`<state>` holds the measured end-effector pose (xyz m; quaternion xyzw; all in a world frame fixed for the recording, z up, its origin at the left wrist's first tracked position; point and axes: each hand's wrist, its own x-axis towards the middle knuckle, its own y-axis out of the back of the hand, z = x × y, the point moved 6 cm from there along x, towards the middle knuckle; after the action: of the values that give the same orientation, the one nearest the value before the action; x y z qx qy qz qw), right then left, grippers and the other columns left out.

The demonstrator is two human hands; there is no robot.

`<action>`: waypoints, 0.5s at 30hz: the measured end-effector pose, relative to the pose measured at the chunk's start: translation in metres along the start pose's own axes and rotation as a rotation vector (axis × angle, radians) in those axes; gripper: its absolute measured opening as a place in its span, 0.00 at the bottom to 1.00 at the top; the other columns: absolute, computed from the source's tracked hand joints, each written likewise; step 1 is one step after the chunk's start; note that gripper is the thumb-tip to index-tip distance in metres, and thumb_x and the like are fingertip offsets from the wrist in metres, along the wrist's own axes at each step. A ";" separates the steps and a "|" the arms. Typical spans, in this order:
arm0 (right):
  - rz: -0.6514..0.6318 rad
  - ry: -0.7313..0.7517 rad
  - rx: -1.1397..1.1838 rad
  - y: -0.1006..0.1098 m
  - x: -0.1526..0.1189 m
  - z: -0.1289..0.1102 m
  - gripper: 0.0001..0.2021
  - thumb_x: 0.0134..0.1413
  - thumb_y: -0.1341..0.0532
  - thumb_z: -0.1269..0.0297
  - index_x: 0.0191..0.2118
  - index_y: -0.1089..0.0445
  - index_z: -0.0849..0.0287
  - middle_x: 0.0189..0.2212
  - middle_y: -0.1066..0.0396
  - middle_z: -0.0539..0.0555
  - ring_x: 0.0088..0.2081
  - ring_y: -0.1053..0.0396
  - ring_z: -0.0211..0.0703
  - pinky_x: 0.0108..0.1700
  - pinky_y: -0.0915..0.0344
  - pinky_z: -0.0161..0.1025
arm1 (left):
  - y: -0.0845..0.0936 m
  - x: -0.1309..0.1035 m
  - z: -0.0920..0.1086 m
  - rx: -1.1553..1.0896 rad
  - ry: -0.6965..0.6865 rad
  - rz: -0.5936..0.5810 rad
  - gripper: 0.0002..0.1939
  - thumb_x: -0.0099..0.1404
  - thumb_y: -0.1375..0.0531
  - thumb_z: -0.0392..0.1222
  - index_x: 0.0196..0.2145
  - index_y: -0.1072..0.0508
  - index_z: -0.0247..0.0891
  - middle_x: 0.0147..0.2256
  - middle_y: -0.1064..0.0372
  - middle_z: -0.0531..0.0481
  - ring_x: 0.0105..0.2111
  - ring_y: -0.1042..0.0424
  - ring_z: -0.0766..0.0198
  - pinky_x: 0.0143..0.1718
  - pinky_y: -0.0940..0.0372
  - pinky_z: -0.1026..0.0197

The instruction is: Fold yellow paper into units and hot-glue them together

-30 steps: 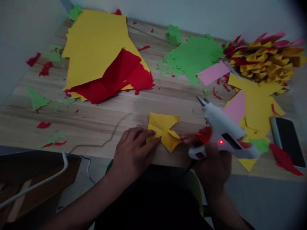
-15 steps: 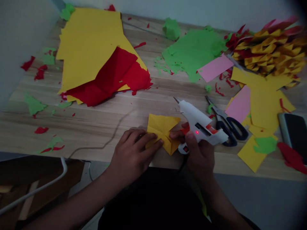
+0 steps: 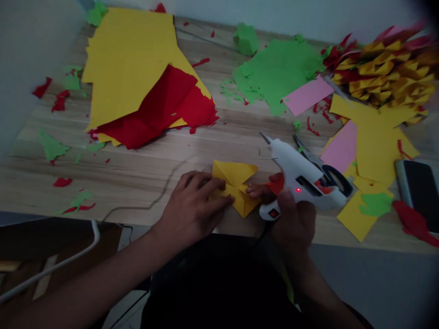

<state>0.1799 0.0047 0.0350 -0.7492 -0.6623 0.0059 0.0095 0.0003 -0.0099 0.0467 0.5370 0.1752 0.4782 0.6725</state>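
Note:
A creased square of yellow paper (image 3: pixel 235 171), with corners folded toward its middle, lies at the table's front edge. My left hand (image 3: pixel 194 198) is over its left side, bent fingers holding it against the table. Closed around the handle of a white hot glue gun (image 3: pixel 291 160) is my right hand (image 3: pixel 293 214). The gun's red light is lit, its nozzle points up and left, and its orange trigger lies by my fingers. One right fingertip touches the paper's right flap. A pair of scissors (image 3: pixel 338 178) lies partly hidden behind the gun.
Large yellow sheets (image 3: pixel 130 55) under torn red paper (image 3: pixel 161 109) lie at the back left. Green paper (image 3: pixel 277 73) is at the back, and a heap of folded yellow pieces (image 3: pixel 387 75) at the right. A phone (image 3: pixel 418 192) lies far right; a cord (image 3: pixel 151 203) crosses the table.
My right hand has moved the glue gun a little to the right, away from the paper, so it covers more of the scissors. The left hand still holds the paper, with its fingers slightly shifted.

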 end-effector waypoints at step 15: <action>0.132 -0.092 -0.111 0.039 -0.021 -0.004 0.13 0.63 0.42 0.50 0.41 0.31 0.55 0.24 0.24 0.50 0.27 0.25 0.45 0.31 0.29 0.41 | -0.001 0.014 -0.009 -0.059 0.175 0.006 0.07 0.67 0.38 0.48 0.34 0.22 0.45 0.38 0.21 0.56 0.42 0.30 0.57 0.49 0.48 0.47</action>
<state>0.2164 -0.0213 0.0381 -0.7896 -0.6104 0.0045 -0.0628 0.0006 0.0071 0.0463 0.4739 0.2176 0.5300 0.6687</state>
